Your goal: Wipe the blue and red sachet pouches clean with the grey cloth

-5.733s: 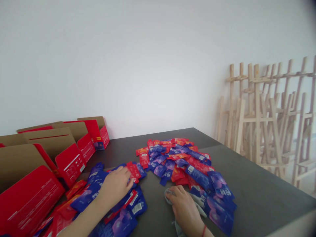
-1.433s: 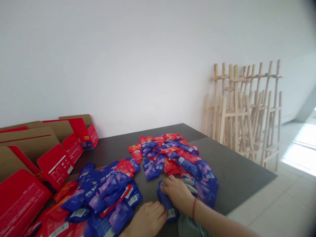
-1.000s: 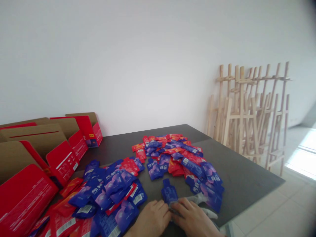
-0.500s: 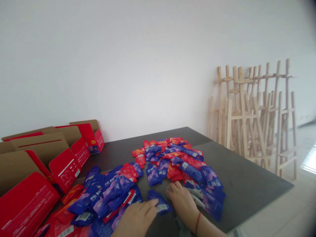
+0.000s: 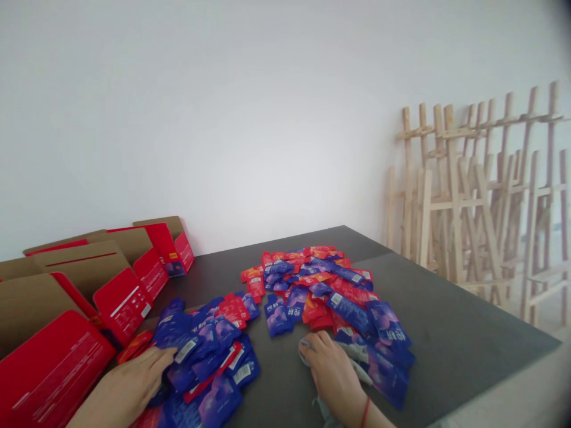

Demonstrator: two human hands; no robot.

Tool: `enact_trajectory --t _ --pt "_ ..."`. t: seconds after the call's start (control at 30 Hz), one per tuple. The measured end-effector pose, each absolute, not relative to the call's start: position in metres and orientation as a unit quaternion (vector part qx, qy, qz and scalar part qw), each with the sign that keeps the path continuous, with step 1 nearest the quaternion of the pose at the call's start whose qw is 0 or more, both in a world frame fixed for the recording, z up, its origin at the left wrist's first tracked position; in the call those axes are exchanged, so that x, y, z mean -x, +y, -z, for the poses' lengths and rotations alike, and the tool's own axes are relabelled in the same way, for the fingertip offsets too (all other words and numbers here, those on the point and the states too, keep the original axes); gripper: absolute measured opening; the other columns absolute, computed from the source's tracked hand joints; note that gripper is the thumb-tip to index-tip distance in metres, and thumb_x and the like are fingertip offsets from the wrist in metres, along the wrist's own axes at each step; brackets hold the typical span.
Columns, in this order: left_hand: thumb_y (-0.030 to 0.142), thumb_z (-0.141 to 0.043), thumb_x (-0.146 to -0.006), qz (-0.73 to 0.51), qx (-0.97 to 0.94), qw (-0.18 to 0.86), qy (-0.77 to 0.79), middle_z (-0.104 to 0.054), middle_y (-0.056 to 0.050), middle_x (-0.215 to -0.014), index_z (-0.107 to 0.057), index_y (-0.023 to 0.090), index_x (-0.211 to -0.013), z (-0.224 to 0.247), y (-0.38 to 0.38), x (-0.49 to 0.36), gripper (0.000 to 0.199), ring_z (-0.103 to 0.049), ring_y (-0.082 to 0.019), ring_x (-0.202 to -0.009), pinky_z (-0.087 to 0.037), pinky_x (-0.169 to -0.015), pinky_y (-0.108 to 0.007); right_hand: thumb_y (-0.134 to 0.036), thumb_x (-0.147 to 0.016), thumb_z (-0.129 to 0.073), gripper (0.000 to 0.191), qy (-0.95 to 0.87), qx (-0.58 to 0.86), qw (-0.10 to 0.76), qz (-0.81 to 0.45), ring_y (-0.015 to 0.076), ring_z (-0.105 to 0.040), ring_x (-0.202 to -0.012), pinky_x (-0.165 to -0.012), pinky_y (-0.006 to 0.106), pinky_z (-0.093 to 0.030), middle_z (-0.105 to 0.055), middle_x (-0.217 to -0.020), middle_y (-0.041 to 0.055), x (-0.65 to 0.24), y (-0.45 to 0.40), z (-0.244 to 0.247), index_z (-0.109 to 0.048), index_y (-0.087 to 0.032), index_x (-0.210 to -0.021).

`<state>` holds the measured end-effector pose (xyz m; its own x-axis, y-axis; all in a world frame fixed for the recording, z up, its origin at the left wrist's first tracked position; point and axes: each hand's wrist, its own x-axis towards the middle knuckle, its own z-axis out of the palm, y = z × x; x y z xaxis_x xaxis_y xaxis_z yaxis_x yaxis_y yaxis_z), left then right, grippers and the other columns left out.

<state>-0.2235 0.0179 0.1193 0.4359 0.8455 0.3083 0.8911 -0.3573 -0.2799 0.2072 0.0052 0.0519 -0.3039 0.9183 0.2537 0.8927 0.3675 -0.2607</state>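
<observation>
Has shifted left hand leftward; touches blue glossy plastic pouch just to its right, atop blue-red pouch pile, grip unclear; clutches crumpled grey cloth in right hand, farther off.

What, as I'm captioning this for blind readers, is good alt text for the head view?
A person's left hand touches a pile of blue and red pouches beside open red cardboard boxes; the right hand holds a gray cloth near a second pouch pile on a dark tabletop. Wooden easels stand beyond.
</observation>
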Motion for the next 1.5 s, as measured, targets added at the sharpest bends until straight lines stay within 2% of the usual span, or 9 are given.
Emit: enact_trajectory --t 0.23,0.4,0.47,0.63,0.8,1.03,1.23,1.37,1.5 --pt "0.018 -0.039 -0.090 -0.017 0.807 0.147 -0.571 -0.067 -0.007 -0.081 -0.066 0.020 -0.078 -0.157 0.033 0.145 0.030 -0.066 -0.025 -0.078 -0.049 -0.076 -0.037 -0.002 -0.091 -0.046 0.044 -0.800 0.569 0.183 -0.057 0.0255 -0.055 -0.113 -0.093 0.037 -0.048 -0.068 -0.123 0.0055 -0.207 0.003 -0.056 -0.072 -0.024 -0.118" --pt "0.015 -0.052 -0.088 0.058 0.852 0.132 -0.504 -0.067 -0.012 -0.109 -0.066 0.016 -0.100 -0.137 0.062 0.048 0.019 -0.062 -0.028 -0.105 -0.047 -0.094 -0.039 -0.002 -0.089 -0.046 0.044 -0.797 0.567 0.196 -0.070 0.0243 -0.055 -0.114 -0.095 0.034 -0.047 -0.068 -0.123 0.0048 -0.209 0.003 -0.056 -0.073 -0.025 -0.115" --pt "0.020 -0.064 -0.084 0.056 0.871 0.098 -0.477 -0.065 -0.013 -0.122 -0.064 0.015 -0.114 -0.120 0.070 0.011 0.030 -0.060 -0.028 -0.114 -0.047 -0.097 -0.037 -0.002 -0.089 -0.046 0.045 -0.796 0.568 0.201 -0.070 0.0236 -0.055 -0.113 -0.096 0.033 -0.047 -0.068 -0.122 0.0045 -0.209 0.003 -0.057 -0.073 -0.025 -0.115" --pt "0.011 -0.058 -0.091 -0.009 0.876 0.109 -0.470 -0.070 -0.017 -0.105 -0.066 0.009 -0.106 -0.093 0.081 -0.036 0.018 -0.068 -0.029 -0.100 -0.054 -0.084 -0.038 0.002 -0.084 -0.044 0.050 -0.792 0.565 0.218 -0.072 0.0219 -0.057 -0.112 -0.098 0.031 -0.048 -0.069 -0.120 0.0030 -0.210 0.001 -0.059 -0.074 -0.026 -0.112" --pt "-0.005 -0.050 -0.087 -0.035 0.885 0.121 -0.448 -0.070 -0.019 -0.102 -0.065 0.007 -0.105 -0.092 0.055 -0.038 0.026 -0.069 -0.028 -0.096 -0.055 -0.075 -0.036 0.003 -0.077 -0.045 0.054 -0.784 0.567 0.236 -0.087 0.0223 -0.058 -0.116 -0.100 0.032 -0.048 -0.069 -0.123 0.0043 -0.215 0.004 -0.053 -0.074 -0.026 -0.112" --pt "0.015 -0.055 -0.098 -0.025 0.941 0.108 -0.321 -0.069 -0.009 -0.096 -0.062 0.015 -0.099 -0.067 -0.015 -0.047 0.006 -0.067 -0.026 -0.091 -0.053 -0.066 -0.032 -0.002 -0.069 -0.045 0.061 -0.768 0.520 0.336 -0.166 0.0222 -0.058 -0.121 -0.110 0.039 -0.043 -0.067 -0.127 0.0092 -0.236 0.004 -0.075 -0.064 -0.019 -0.124" --pt "0.018 -0.059 -0.097 0.038 0.958 0.147 -0.242 -0.067 -0.007 -0.088 -0.060 0.015 -0.097 -0.038 -0.021 -0.041 0.004 -0.064 -0.022 -0.082 -0.048 -0.066 -0.032 -0.002 -0.079 -0.051 0.054 -0.888 0.383 0.190 -0.169 0.0222 -0.051 -0.128 -0.111 0.036 -0.041 -0.064 -0.136 0.0038 -0.230 -0.021 -0.087 -0.067 -0.024 -0.125" --pt "0.019 -0.058 -0.097 0.050 0.958 0.163 -0.229 -0.067 -0.008 -0.088 -0.061 0.014 -0.096 -0.033 -0.022 -0.039 0.006 -0.063 -0.023 -0.081 -0.046 -0.065 -0.033 -0.012 -0.094 -0.052 0.036 -0.891 0.430 0.126 -0.071 0.0250 -0.053 -0.124 -0.104 0.038 -0.046 -0.064 -0.136 0.0046 -0.211 -0.016 -0.073 -0.069 -0.026 -0.123" --pt "0.018 -0.056 -0.098 0.048 0.959 0.145 -0.238 -0.067 -0.008 -0.088 -0.061 0.014 -0.095 -0.036 -0.025 -0.039 0.007 -0.063 -0.022 -0.080 -0.044 -0.062 -0.033 -0.013 -0.095 -0.054 0.031 -0.866 0.490 0.102 0.002 0.0265 -0.055 -0.116 -0.094 0.038 -0.050 -0.065 -0.132 0.0076 -0.193 0.006 -0.069 -0.069 -0.023 -0.120"
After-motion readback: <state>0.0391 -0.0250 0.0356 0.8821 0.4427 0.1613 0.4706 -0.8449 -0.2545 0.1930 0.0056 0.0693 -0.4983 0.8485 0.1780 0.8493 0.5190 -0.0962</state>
